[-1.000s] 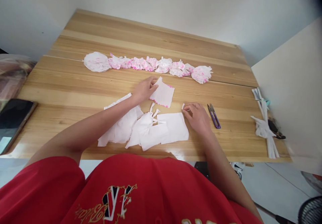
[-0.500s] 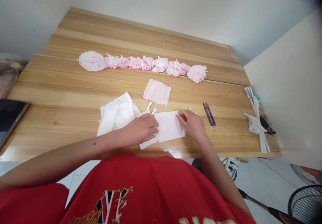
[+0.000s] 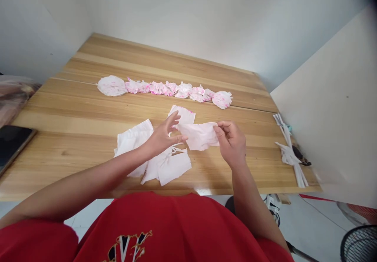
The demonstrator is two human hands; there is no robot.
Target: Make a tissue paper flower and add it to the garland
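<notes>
My right hand (image 3: 232,144) pinches the right end of a thin white sheet (image 3: 202,136), perhaps tissue paper, held up above the table. At the sheet's other end my left hand (image 3: 165,136) has thumb and fingers spread apart; whether it touches the sheet I cannot tell. Partly behind the sheet lies a square with pink edges (image 3: 185,114). Under and left of my left wrist is a pile of white sheets (image 3: 132,136). Nearer the table's front edge rest more white pieces (image 3: 175,169), with narrow white strips beside them.
A row of crumpled white-and-pink puffs (image 3: 160,88) stretches across the wooden table (image 3: 73,114). A phone (image 3: 13,144) lies at the left edge. On the right is a bundle of white strips (image 3: 290,152), with a dark object (image 3: 300,156) beside it.
My right hand has lifted a white sheet off the table. My left hand has risen leftward and opened. The thread snips no longer show, and the camera view has shifted.
</notes>
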